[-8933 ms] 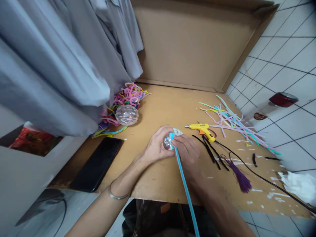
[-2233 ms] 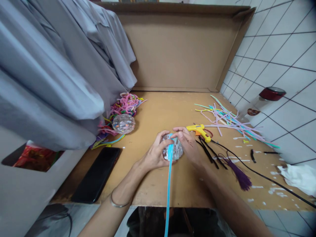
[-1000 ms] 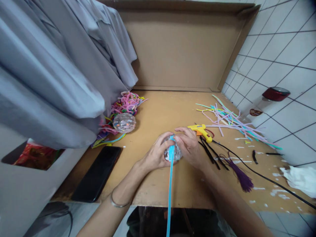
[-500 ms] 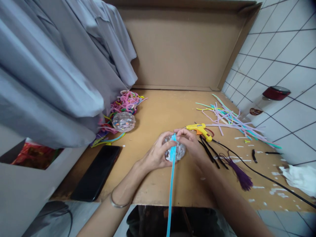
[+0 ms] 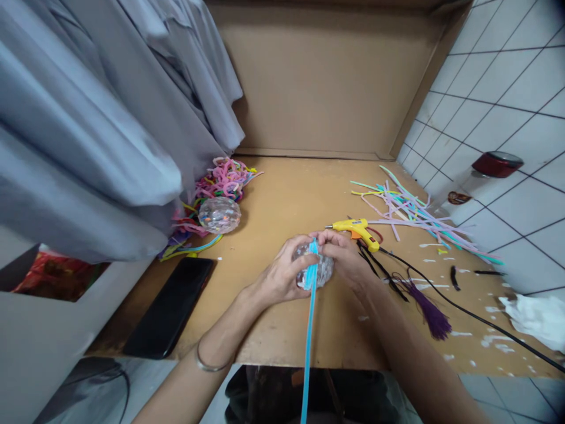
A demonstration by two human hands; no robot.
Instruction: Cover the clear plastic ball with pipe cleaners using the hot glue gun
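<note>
A clear faceted ball (image 5: 325, 272) is between my hands near the front of the table. My left hand (image 5: 286, 270) wraps round its left side, the thumb pressing a bright blue pipe cleaner (image 5: 310, 318) against it. That strip lies over the ball, and its long end hangs down past the table edge. At the ball's upper right, the fingers of my right hand (image 5: 339, 250) are closed at the strip's upper end; their tips are partly hidden. Just beyond my right hand lies a yellow glue gun (image 5: 353, 226).
A second clear ball (image 5: 219, 215) sits by tangled pipe cleaners (image 5: 227, 179) at left, near a black phone (image 5: 172, 309). On the right are loose pipe cleaners (image 5: 410, 215), a purple tassel (image 5: 430, 312), a black cord (image 5: 468, 315), a red-lidded jar (image 5: 497, 165) and white tissue (image 5: 536, 321).
The ball and my hands have shifted very slightly right. My right hand has drawn back a little from the glue gun's nozzle, which shows more now. My left hand keeps its hold.
</note>
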